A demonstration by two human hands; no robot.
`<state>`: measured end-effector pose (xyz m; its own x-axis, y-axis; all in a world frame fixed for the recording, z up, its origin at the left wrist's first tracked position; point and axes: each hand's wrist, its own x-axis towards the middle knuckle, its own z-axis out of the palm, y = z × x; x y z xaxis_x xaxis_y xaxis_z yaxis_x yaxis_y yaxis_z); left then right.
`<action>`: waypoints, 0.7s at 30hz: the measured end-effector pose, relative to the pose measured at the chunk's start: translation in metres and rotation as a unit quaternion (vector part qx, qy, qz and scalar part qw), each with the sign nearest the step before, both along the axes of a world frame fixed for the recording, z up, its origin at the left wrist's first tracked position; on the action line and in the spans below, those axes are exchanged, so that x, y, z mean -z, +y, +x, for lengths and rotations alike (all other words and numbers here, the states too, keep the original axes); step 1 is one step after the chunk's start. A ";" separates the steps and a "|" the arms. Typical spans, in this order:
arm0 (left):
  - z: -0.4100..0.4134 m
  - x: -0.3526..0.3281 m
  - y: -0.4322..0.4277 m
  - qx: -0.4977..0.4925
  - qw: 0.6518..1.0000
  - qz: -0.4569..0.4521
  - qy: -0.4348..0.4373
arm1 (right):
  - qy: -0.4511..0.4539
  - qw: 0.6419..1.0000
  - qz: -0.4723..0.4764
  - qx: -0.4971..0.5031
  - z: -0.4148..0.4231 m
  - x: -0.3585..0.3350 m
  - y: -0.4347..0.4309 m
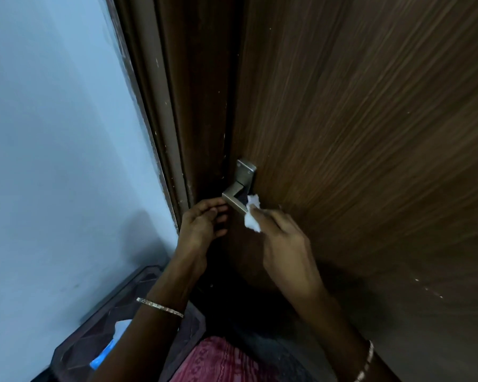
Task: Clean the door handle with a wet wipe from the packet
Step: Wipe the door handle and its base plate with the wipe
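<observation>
At the far left I see a pale blue wall [53, 133]. Low down beside it stands a dark stool [94, 321] with a pattern on top. The packet [105, 354] of wipes, blue and white, lies on the stool toward its near edge. A white bit sticks up from it, and the person's left arm hides part of it. Next comes the brown door frame [171, 119], going up the picture. A thin left bangle [160, 307] sits on the left wrist. The left grip [202, 224], a bare hand, is up at the edge of the door, just left of the handle. Its fingers are curled and the tips are right by the handle's end. I cannot tell if they hold anything or only touch. At the bottom, in the middle, I see some red cloth [218, 359] with a pattern. The door handle [233, 201] is a grey metal bar on a small metal plate [246, 168], close to the door's left edge. The wet wipe [253, 202] is white and crumpled, and it touches the bar's right part. The right grip [282, 238], the other bare hand, pinches the wipe in its fingertips and holds it against the handle. The big brown door [370, 133] fills the right side, with little white specks low down. A right bangle [366, 362] is on the right wrist, at the bottom right.
</observation>
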<state>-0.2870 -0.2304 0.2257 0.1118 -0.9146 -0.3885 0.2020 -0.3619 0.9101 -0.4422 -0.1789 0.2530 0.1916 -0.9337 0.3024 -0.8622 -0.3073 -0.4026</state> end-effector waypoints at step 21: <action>0.008 -0.010 -0.001 0.033 0.990 -0.122 -0.057 | -0.006 0.999 -0.027 0.024 -0.013 -0.009 0.002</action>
